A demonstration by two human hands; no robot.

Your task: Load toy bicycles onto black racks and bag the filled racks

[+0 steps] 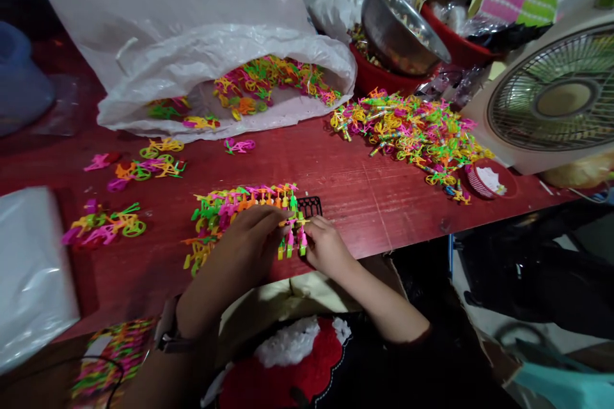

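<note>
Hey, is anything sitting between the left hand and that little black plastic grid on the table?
Yes. A small bunch of neon plastic toy bicycles stands between the left hand and the black plastic grid, held at the left fingertips just below the grid's near edge, with the right hand against them.

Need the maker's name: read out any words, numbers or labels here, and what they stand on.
None can be read. The wristwatch shows no legible dial; the white plastic sack and the plastic toy bicycles show no print I can make out.
</note>
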